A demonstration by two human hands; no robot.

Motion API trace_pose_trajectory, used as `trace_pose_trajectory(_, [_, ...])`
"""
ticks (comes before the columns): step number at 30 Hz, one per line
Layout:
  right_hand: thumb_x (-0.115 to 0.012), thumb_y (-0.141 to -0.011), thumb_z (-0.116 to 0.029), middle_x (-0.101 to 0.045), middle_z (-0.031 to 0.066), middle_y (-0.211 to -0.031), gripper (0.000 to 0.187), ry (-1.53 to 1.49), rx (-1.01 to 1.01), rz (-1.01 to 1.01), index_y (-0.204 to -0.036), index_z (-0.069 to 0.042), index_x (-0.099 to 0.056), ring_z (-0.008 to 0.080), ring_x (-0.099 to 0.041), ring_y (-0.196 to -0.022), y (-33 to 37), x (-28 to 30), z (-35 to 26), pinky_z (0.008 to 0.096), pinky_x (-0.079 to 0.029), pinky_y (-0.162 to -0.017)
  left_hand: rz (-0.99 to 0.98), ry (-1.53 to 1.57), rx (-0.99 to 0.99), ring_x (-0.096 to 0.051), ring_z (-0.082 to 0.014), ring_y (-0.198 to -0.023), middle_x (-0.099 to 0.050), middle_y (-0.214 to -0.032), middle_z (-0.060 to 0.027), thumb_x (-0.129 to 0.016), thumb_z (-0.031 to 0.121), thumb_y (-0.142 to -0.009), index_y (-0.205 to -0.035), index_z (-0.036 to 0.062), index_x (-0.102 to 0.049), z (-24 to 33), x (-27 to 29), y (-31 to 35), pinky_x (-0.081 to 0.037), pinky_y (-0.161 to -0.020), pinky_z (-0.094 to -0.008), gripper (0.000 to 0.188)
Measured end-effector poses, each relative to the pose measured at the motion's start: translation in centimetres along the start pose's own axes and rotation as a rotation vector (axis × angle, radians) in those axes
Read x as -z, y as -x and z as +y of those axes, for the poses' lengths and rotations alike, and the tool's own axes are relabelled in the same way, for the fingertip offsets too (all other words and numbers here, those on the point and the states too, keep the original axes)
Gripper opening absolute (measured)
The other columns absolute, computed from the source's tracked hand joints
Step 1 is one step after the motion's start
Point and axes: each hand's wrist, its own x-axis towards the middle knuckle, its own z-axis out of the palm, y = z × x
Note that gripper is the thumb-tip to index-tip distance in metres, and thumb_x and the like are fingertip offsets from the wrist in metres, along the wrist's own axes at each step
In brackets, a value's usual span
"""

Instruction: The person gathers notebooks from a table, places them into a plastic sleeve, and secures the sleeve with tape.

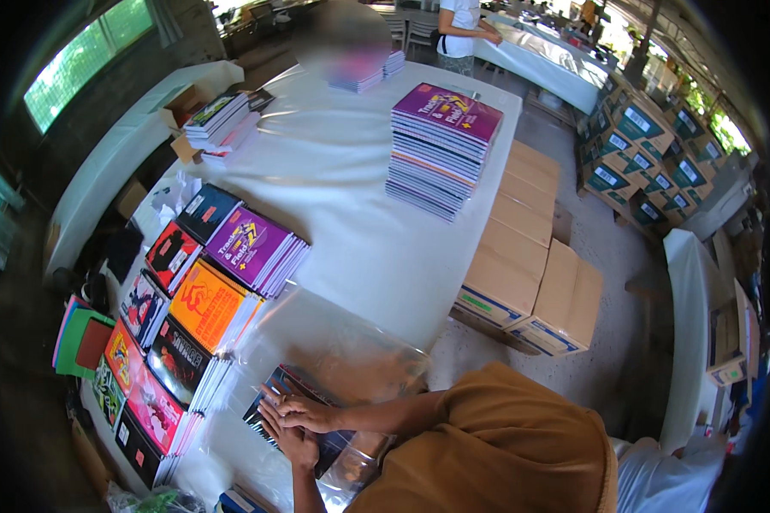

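A dark-covered stack of notebooks [332, 446] lies before me at the table's near side, with clear plastic around its edges. My left hand [293, 440] rests on its top, fingers stretched out. Partly over it, my right hand [310, 415] also lies on the stack with extended fingers. Both hands look open, though they overlap and finger details are small. A large clear plastic sheet or bag [342, 329] spreads just beyond the hands. To their left stand rows of notebook piles, among them an orange one [205, 303], a pink one [154, 410] and a purple one [250, 244].
A tall purple-topped notebook stack [441, 154] stands on the white-covered table [351, 231] at its far right. Cardboard boxes [513, 248] line the table's right side. More boxes [633, 145] are piled farther off. Another person [460, 34] stands in the background.
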Motion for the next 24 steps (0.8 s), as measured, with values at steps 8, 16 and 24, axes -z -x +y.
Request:
trace_pose_trajectory(8, [-0.05, -0.087, -0.021, -0.032, 0.0205, -0.141, 0.021, 0.262, 0.06, 0.058, -0.088, -0.001, -0.056, 0.0345, -0.005, -0.139, -0.2, -0.3, 0.2, 0.0486, -0.002, -0.109, -0.055, 0.997, 0.051, 0.0, -0.0291, -0.139, -0.002, -0.151, -0.0161, -0.012, 0.055, -0.093, -0.145, 0.0123, 0.005, 1.1, 1.6, -0.3, 0.004, -0.11, -0.0411, 0.07])
trace_pose_trajectory(16, [-0.053, -0.083, -0.018, -0.027, 0.0238, -0.142, 0.022, 0.686, 0.005, -0.074, -0.091, 0.002, -0.057, 0.0381, -0.009, -0.137, -0.3, -1.1, -0.7, 0.0522, -0.002, -0.109, -0.139, 1.778, -0.077, -0.011, -0.0322, -0.137, -0.003, -0.15, -0.0163, -0.017, 0.063, -0.09, -0.145, 0.0157, 0.006, -1.8, 2.3, -0.7, -0.007, -0.111, -0.0439, 0.076])
trace_pose_trajectory(24, [-0.055, -0.076, -0.022, -0.035, 0.0242, -0.137, 0.033, 0.942, -0.001, -0.099, -0.098, 0.0, -0.064, 0.0365, -0.022, -0.134, -0.4, -1.8, -0.5, 0.0513, -0.009, -0.11, 0.404, 0.75, 0.24, -0.062, -0.0185, -0.071, -0.062, -0.092, -0.0142, -0.067, 0.009, -0.079, -0.141, 0.0011, -0.009, -1.5, 2.1, -10.9, -0.049, -0.065, -0.03, 0.085])
